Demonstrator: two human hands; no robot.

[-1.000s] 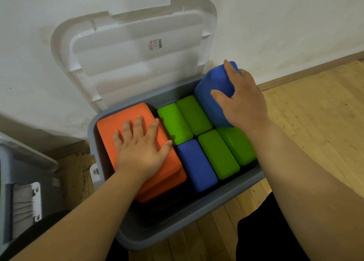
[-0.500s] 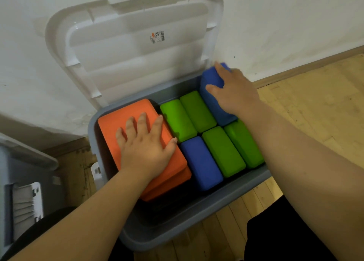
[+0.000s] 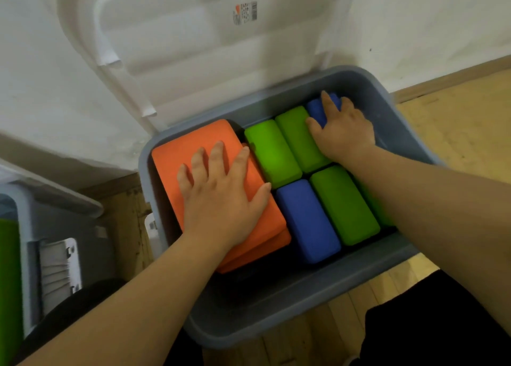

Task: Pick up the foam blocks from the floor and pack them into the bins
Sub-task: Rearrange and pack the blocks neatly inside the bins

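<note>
The person is leaning over the grey bin (image 3: 276,324) and working the far blue block (image 3: 318,110) into the gap at the far right corner, between a green block (image 3: 300,136) and the bin's right wall. The right hand (image 3: 343,134) is gripping it from above, with the fingers curling over its far end and the thumb pressing its left side. The left hand (image 3: 221,199) is lying flat, fingers straight and spread, and is pressing on the top orange block (image 3: 190,147) at the left of the bin.

To my eye, this step is calling for a straight downward push with the palm over the block's middle, so the foam is not jamming against its green neighbour or riding up the wall. Easing the fingers out as it is sinking should be sparing them a pinch. The flat left hand is probably helping by stopping the packed rows from shifting left.

The block is showing a deep matte blue with rounded edges, and most of it is hiding under the hand. I cannot tell how deep it is sitting. A near blue block (image 3: 307,222) of the same kind is lying in the near row.
</note>
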